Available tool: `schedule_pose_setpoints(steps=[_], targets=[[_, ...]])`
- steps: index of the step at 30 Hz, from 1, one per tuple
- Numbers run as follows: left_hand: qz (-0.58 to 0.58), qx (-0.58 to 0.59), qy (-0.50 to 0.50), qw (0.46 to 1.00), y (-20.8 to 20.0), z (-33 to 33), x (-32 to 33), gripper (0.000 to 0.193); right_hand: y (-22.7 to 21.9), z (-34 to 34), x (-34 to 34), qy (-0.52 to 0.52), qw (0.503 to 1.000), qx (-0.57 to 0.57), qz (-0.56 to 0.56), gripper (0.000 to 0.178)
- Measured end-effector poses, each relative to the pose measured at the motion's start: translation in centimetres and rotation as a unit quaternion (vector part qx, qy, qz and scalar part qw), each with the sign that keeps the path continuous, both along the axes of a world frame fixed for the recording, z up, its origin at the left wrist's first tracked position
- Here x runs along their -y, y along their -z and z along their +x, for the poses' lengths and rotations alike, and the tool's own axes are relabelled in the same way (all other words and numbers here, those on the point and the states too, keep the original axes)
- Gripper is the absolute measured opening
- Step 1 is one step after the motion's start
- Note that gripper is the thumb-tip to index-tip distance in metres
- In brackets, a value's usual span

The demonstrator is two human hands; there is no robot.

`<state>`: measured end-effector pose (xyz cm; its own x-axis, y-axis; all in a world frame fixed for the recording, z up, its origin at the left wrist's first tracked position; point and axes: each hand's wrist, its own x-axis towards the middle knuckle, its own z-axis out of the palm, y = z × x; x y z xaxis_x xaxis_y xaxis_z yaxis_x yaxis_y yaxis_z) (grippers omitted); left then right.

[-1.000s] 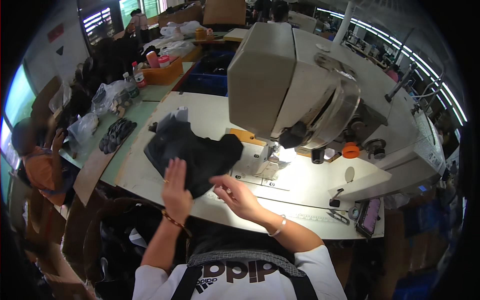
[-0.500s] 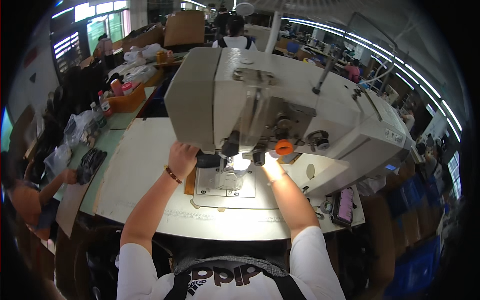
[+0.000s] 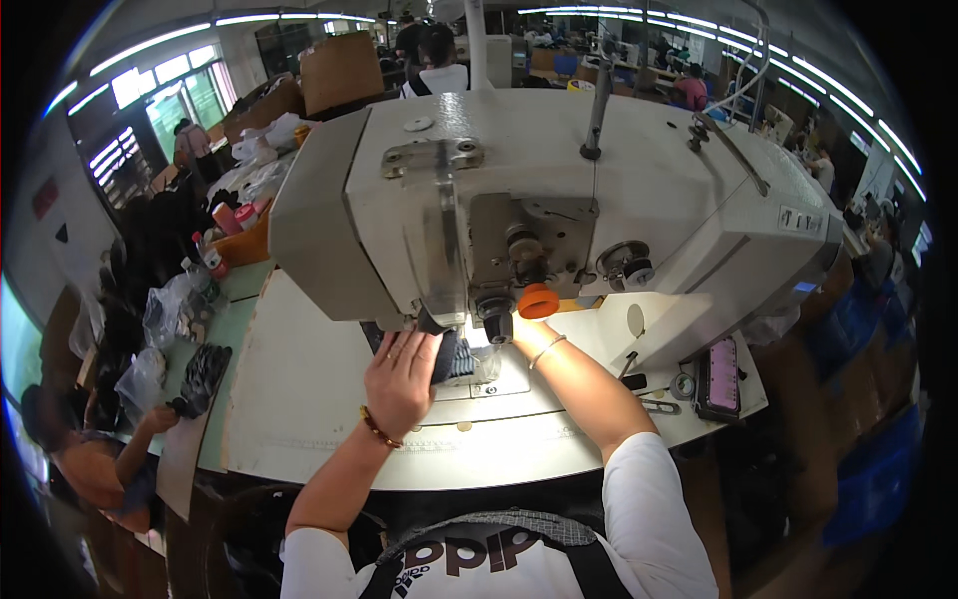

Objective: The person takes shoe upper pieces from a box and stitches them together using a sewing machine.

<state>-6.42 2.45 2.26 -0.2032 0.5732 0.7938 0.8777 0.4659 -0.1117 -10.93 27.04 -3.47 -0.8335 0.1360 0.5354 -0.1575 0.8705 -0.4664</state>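
Note:
A large off-white sewing machine (image 3: 619,160) with an orange dial (image 3: 538,300) fills the middle of the view. Beneath its head, a dark fabric piece (image 3: 455,357) with a ribbed-looking edge stands beside the lit needle area. My left hand (image 3: 403,377) is against the left side of this piece, its fingers together and pointing away from me, gripping it. My right hand (image 3: 534,337) reaches under the arm of the machine from the right. The machine's parts hide most of its fingers, so what it touches does not show.
On the pale table (image 3: 299,419), a pink-topped case (image 3: 723,377), a tape roll (image 3: 682,386) and small tools lie right. At left, a co-worker's hand (image 3: 160,419) touches dark pieces (image 3: 206,376) near plastic bags (image 3: 165,309). Blue crates (image 3: 868,469) stand lower right.
My left hand has moved nearer the needle area, and the dark piece now stands more upright there. The whole view has shifted. My right hand remains under the machine arm.

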Motion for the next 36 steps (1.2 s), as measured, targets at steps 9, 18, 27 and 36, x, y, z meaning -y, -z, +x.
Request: schedule_pose_setpoints(steps=[9, 18, 27, 36], targets=[[-0.011, 0.040, -0.022, 0.999, -0.1, 3.8, 0.0, 0.063, -2.0, 3.5, -3.7, -0.193, 0.969, 0.146, 0.048, 0.012], [0.003, 0.060, -0.050, 0.997, 1.3, 6.1, -0.4, 0.048, -2.6, 3.3, -4.4, -0.270, 0.940, 0.203, 0.043, 0.014], [0.015, 0.084, -0.056, 0.995, 2.3, 6.9, -0.1, 0.045, -2.6, 3.6, -5.7, -0.315, 0.922, 0.226, -0.002, 0.017], [-0.004, 0.036, -0.096, 0.995, 2.6, 7.8, -1.0, 0.040, -2.4, 2.9, -5.5, -0.317, 0.920, 0.230, -0.007, 0.020]])
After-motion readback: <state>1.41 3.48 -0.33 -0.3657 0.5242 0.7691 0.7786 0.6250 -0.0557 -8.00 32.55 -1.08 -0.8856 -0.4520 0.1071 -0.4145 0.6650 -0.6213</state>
